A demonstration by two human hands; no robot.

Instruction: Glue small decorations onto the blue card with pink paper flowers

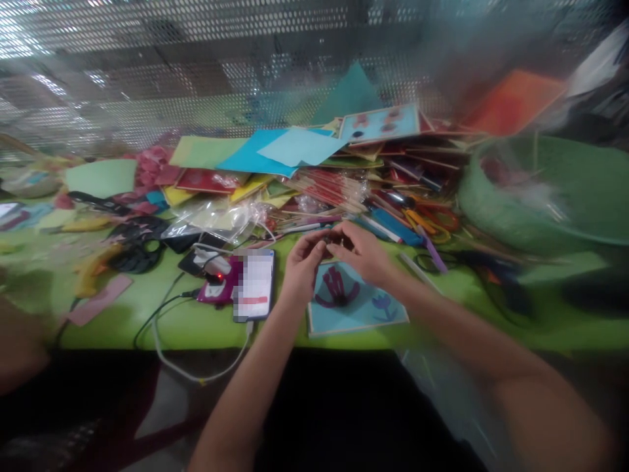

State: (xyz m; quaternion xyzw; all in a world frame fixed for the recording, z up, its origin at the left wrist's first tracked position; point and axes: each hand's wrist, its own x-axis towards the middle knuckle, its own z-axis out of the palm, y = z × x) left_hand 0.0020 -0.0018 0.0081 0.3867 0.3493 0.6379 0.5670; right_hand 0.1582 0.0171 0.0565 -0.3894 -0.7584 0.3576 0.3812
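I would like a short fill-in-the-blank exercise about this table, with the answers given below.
1. Close to the left hand and the right hand lies a light ____ card.
2. The white cable is plugged into a ____.
3. The large basin stands to the ____ of both hands.

Answers: blue; phone; right.

2 forearms [278,321] forward — left hand [305,259] and right hand [362,252] close together, fingers [346,231] inward.

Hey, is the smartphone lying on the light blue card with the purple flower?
No, the smartphone lies to the left of the light blue card, apart from it.
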